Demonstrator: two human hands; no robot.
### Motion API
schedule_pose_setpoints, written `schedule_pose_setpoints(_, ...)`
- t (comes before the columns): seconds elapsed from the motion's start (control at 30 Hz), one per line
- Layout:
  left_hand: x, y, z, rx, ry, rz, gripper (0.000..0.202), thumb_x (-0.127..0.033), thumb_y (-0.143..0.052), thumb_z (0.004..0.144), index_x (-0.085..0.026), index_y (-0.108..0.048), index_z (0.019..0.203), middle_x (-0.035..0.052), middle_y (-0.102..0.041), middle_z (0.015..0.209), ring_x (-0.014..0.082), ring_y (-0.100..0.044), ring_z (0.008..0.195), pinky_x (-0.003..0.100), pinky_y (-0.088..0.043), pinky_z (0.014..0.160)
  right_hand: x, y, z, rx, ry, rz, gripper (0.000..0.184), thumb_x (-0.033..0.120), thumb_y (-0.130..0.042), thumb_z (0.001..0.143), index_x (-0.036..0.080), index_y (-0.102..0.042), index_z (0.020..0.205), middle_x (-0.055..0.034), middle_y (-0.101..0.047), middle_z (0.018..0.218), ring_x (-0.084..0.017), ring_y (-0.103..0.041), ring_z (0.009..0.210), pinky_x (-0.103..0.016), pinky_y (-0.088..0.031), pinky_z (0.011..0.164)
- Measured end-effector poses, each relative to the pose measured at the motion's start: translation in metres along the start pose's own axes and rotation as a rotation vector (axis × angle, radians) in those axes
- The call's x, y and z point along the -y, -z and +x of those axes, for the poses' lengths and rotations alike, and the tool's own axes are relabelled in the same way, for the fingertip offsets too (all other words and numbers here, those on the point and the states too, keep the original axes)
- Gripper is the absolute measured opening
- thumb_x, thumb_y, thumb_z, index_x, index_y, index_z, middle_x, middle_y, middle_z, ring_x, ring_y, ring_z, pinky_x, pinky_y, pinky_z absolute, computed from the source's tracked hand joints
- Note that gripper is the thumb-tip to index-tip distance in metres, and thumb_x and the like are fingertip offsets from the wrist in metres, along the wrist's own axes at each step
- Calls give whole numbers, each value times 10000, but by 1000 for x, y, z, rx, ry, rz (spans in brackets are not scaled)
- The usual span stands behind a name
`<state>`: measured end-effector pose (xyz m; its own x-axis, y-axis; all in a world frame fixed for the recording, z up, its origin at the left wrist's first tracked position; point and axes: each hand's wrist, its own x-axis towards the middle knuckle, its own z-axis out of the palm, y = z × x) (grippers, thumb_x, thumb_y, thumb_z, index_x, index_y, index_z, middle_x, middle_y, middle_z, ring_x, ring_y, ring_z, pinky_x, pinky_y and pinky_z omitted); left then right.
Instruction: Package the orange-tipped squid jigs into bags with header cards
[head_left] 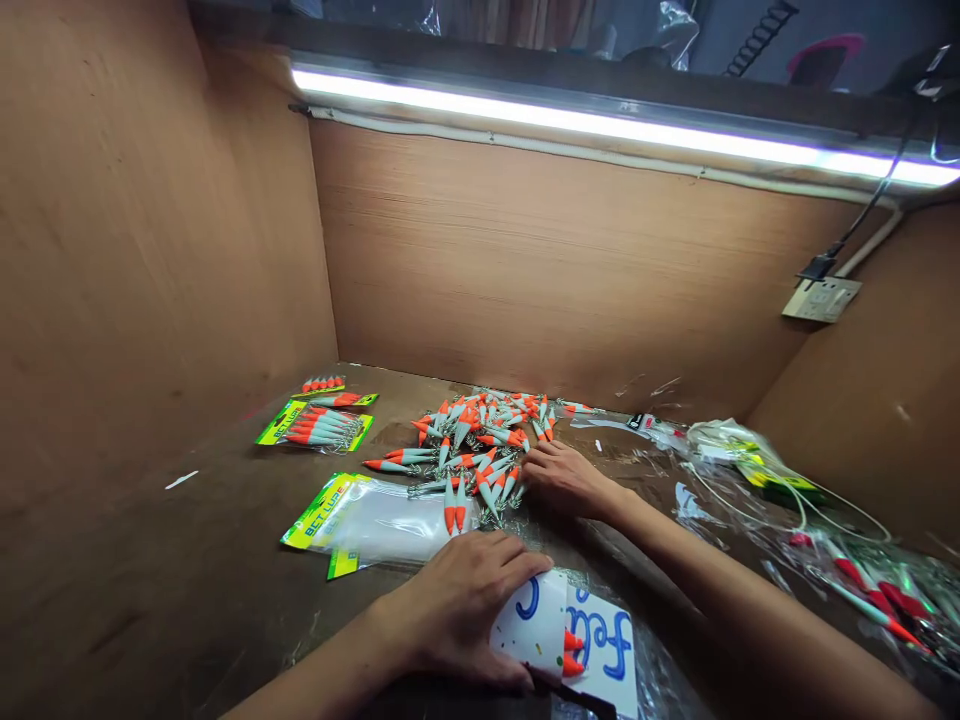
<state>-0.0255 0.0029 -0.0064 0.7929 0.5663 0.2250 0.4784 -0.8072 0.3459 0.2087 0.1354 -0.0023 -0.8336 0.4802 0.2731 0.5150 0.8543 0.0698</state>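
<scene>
My left hand (pixel 469 605) is closed round a white card (pixel 531 622) marked with a blue letter. Two orange tips (pixel 574 652) of fishing lures stick out past its right edge. Beneath lies another white card (pixel 619 650) with blue handwriting. At the right side of a heap of orange-and-pale fishing lures (pixel 465 425), the fingers of my right hand (pixel 562 480) are curled down; whatever they pinch is hidden. Many lures end in crowns of wire hooks. Clear bags with yellow-green "LURE" headers (pixel 319 520) lie left of the heap, a few lures on one bag's edge.
Filled lure packs (pixel 322 425) lie at the back left. On the right are a white cord with plastic packaging (pixel 724 440) and red-and-pale lures (pixel 877 590). Wooden walls (pixel 525 260) enclose the table; a lit tube (pixel 600 125) and a socket (pixel 821 298) are above.
</scene>
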Motion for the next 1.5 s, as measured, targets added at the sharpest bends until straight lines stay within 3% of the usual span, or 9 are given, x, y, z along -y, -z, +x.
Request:
schedule_pose_setpoints(0.1,2,-1,-1,-8,11,-6,887,-626,-752,656,-273,-456,1414,107,-625,1255,343,-610,1089,474,-472,977,4,17,-18,-71,-133,136,109,207,-529,969,186,-600,1048,-61,-650,957,-194,-547,879,-321,-456,804)
schedule_pose_setpoints(0.3,2,3,-1,-12,43,-37,878,-589,-778,655,-290,-447,1411,105,-611,1290,327,-622,1094,443,-489,964,31,38,-65,-237,-415,855,277,418,-455,1026,181,-571,1108,-36,-634,943,-152,-569,806,-265,-492,720)
schedule_pose_setpoints(0.5,8,2,1,-37,64,-56,909,-576,-815,632,-311,-438,1414,93,-606,1312,325,-620,1110,439,-507,944,60,57,-97,-352,-515,619,216,368,-557,988,209,-646,1104,-48,-650,922,-175,-600,807,-299,-514,719)
schedule_pose_setpoints(0.73,12,7,0,-162,121,-82,919,-509,-825,687,-285,-390,1464,109,-577,1377,319,-587,1194,454,-472,1026,62,81,-116,-189,-349,450,235,247,-539,1006,277,-692,1181,-51,-668,1047,-163,-645,880,-277,-516,745)
schedule_pose_setpoints(1.03,-7,-2,3,-61,96,-103,907,-558,-829,629,-265,-452,1399,95,-627,1266,323,-623,1095,447,-511,940,101,52,-89,-75,-196,280,153,332,-648,946,264,-744,847,-41,-705,808,-210,-558,819,-358,-439,755)
schedule_pose_setpoints(1.13,-8,-5,3,-37,84,-93,878,-608,-797,639,-247,-479,1374,105,-644,1223,331,-637,1056,444,-515,915,88,59,-85,-14,-156,468,168,291,-594,982,277,-744,908,-35,-717,900,-200,-589,887,-350,-469,814)
schedule_pose_setpoints(1.27,-7,-7,2,-9,57,-77,928,-678,-769,626,-257,-475,1399,102,-648,1190,330,-646,1017,435,-514,887,57,53,-46,-131,-193,431,208,183,-511,1004,231,-704,1064,-59,-690,1007,-184,-610,925,-326,-498,815)
schedule_pose_setpoints(1.4,-4,-10,1,18,23,-74,958,-713,-762,611,-275,-473,1413,91,-652,1175,319,-646,995,415,-507,878,42,31,25,-45,145,41,408,40,-486,950,296,-680,1202,-70,-632,1233,-223,-552,1117,-366,-466,898)
schedule_pose_setpoints(1.5,-2,-8,0,20,13,-68,978,-730,-749,617,-277,-450,1430,91,-648,1186,318,-642,1003,406,-502,877,34,22,64,38,379,-167,293,145,-516,981,285,-696,1165,-68,-615,1290,-236,-522,1139,-370,-453,903)
